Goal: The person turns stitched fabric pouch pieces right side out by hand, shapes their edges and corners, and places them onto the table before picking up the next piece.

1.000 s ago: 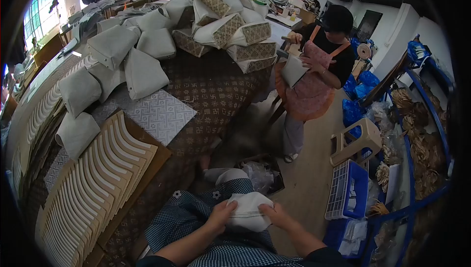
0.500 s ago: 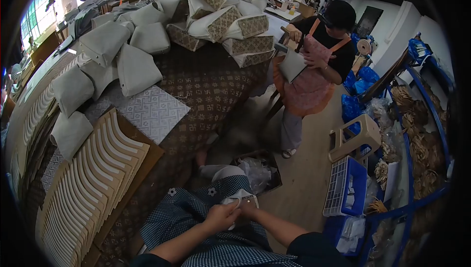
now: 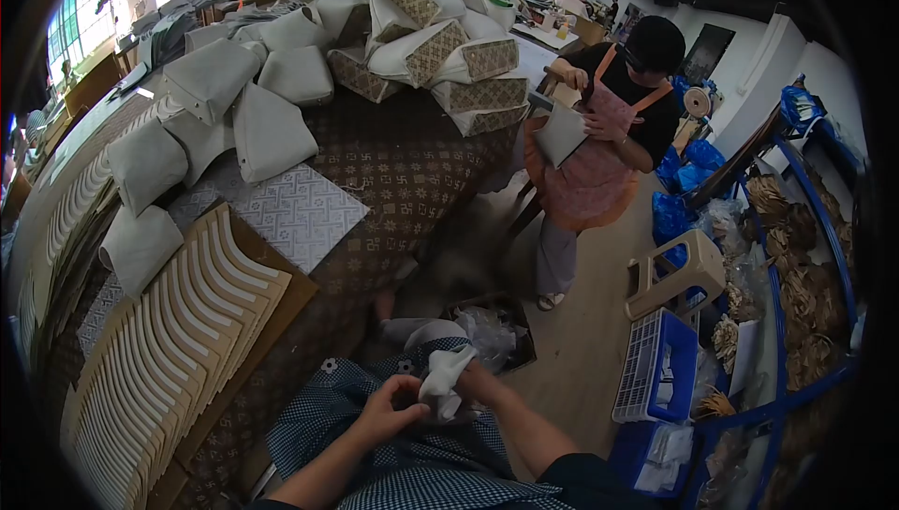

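The white piece is crumpled between two hands over a checked apron, off the near side of the patterned table. The left hand has thumb and forefinger curved part-open, their tips at the piece's edge. The right hand is bent round its far side; its fingertips are hidden, so how tightly they close I cannot tell.

The table's right edge drops to bare floor, a clear strip narrowed farther along the table by a person in a pink apron and, well right of the table, by a beige stool.

Just off the table's edge, a dark box holds clear plastic bags. Well right of the table, a blue basket contains pale packets; the lower blue bin holds plastic-wrapped ones.
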`<state>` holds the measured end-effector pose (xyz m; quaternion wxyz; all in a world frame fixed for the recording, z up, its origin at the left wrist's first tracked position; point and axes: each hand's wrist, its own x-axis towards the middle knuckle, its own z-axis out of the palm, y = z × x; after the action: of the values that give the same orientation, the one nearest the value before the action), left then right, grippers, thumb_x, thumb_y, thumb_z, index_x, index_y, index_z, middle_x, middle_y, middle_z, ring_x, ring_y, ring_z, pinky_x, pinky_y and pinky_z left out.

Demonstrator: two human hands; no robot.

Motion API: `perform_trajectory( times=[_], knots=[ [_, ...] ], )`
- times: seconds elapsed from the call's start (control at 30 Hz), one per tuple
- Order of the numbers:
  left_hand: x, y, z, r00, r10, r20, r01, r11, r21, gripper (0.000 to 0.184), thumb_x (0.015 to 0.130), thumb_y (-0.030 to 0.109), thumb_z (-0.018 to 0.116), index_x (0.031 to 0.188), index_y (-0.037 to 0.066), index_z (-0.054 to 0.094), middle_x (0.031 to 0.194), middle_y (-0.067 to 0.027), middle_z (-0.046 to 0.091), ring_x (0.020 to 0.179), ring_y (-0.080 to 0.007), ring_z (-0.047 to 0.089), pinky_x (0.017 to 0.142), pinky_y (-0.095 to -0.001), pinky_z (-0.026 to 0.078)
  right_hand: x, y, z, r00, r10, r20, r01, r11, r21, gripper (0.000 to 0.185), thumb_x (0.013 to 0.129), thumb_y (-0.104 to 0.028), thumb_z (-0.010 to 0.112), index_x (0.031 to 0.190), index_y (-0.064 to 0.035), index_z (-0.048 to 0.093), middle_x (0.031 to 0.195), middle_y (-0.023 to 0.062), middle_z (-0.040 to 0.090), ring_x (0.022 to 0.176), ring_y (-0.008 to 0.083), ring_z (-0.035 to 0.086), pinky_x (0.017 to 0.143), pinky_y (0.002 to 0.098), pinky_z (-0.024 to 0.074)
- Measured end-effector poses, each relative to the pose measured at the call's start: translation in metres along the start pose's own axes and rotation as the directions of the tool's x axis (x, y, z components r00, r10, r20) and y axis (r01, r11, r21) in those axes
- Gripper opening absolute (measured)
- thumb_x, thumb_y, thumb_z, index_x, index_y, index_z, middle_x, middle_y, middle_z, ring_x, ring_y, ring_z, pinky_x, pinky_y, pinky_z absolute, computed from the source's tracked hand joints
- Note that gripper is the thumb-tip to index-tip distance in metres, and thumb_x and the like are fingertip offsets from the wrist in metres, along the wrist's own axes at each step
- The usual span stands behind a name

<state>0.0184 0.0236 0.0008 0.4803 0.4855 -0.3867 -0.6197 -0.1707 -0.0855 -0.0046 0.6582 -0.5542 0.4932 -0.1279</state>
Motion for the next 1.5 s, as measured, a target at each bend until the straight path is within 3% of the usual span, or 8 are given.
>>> perform_trajectory(
  times=[0.2,0.33,0.4,0.7,1.03,1.27,1.37,1.5],
  knots=[
    [0.006,-0.052,0.012,0.998,0.039,-0.043,-0.02,0.926,0.378,0.024,0.086,0.025,0.067,0.093,0.002,0.065,0.079,-0.0124,0.066,0.079,-0.0231,0.066,0.074,-0.0327,0.051,0.019,0.025,0.005,0.986,-0.05,-0.159,0.05,0.999,-0.001,0.033,0.089,-0.024,0.056,0.109,-0.0001,0.065,0.102,0.0158,0.068,0.094,0.0261,0.065,0.079,0.0374,0.0496],
    [-0.005,-0.01,0.036,0.989,0.146,0.0,-0.119,0.81,0.573,0.024,0.084,0.025,0.066,0.078,0.001,0.064,0.07,-0.0137,0.062,0.069,-0.0272,0.064,0.062,-0.0357,0.049,0.031,0.045,0.033,0.9,-0.406,-0.159,0.248,0.776,-0.58,0.029,0.089,-0.02,0.051,0.105,-0.002,0.067,0.098,0.0193,0.069,0.09,0.0309,0.066,0.08,0.0398,0.0499],
    [-0.006,-0.001,0.04,0.954,0.283,0.103,-0.273,0.669,0.691,0.024,0.083,0.023,0.066,0.074,0.001,0.062,0.07,-0.0139,0.062,0.066,-0.0274,0.062,0.059,-0.0371,0.048,0.051,0.06,0.04,0.902,-0.373,-0.216,0.232,0.843,-0.485,0.026,0.086,-0.02,0.052,0.097,-0.0009,0.068,0.094,0.0232,0.067,0.089,0.037,0.065,0.078,0.0438,0.0492],
    [-0.014,-0.029,0.014,0.962,-0.125,-0.244,0.138,0.99,0.039,0.025,0.083,0.015,0.066,0.1,-0.002,0.064,0.088,-0.0114,0.066,0.078,-0.0161,0.064,0.07,-0.0289,0.05,0.003,0.024,0.02,0.958,-0.261,-0.119,0.186,0.882,-0.432,0.05,0.091,-0.043,0.054,0.112,0.0022,0.061,0.104,0.0211,0.065,0.097,0.0377,0.062,0.087,0.0412,0.0475],
    [0.003,-0.026,0.004,0.932,0.0,-0.362,0.049,0.991,0.126,0.029,0.088,0.018,0.066,0.108,-0.002,0.064,0.088,-0.0079,0.069,0.078,-0.0116,0.062,0.07,-0.0272,0.05,-0.038,0.045,0.042,0.468,-0.878,-0.1,0.502,0.357,-0.788,0.045,0.083,-0.019,0.069,0.123,-0.0017,0.058,0.123,0.0152,0.059,0.104,0.0333,0.06,0.088,0.0392,0.0486],
    [0.031,-0.03,0.019,0.921,0.05,-0.386,0.025,0.982,0.188,0.024,0.087,0.019,0.065,0.097,-0.003,0.067,0.079,-0.0084,0.069,0.071,-0.0117,0.062,0.064,-0.0278,0.05,-0.032,0.053,0.047,0.774,-0.621,-0.128,0.528,0.743,-0.411,0.04,0.09,-0.013,0.061,0.127,0.0002,0.055,0.121,0.0174,0.06,0.101,0.0301,0.062,0.085,0.037,0.0494],
    [0.041,-0.027,0.027,0.933,0.078,-0.352,0.01,0.971,0.24,0.023,0.087,0.019,0.064,0.095,-0.002,0.067,0.078,-0.0101,0.069,0.07,-0.0139,0.064,0.063,-0.0293,0.05,-0.023,0.057,0.044,0.639,-0.769,-0.002,0.617,0.514,-0.596,0.038,0.095,-0.018,0.056,0.128,0.0005,0.053,0.119,0.0183,0.06,0.099,0.0313,0.062,0.082,0.0364,0.0501],
    [0.046,-0.034,0.029,0.951,0.064,-0.303,0.035,0.95,0.311,0.02,0.087,0.017,0.063,0.095,-0.001,0.067,0.077,-0.0115,0.069,0.068,-0.0159,0.065,0.063,-0.0302,0.05,-0.023,0.061,0.045,0.736,-0.677,-0.001,0.577,0.628,-0.522,0.032,0.095,-0.019,0.054,0.122,-0.0026,0.056,0.115,0.0179,0.061,0.093,0.0328,0.064,0.077,0.0383,0.052]
  ],
)
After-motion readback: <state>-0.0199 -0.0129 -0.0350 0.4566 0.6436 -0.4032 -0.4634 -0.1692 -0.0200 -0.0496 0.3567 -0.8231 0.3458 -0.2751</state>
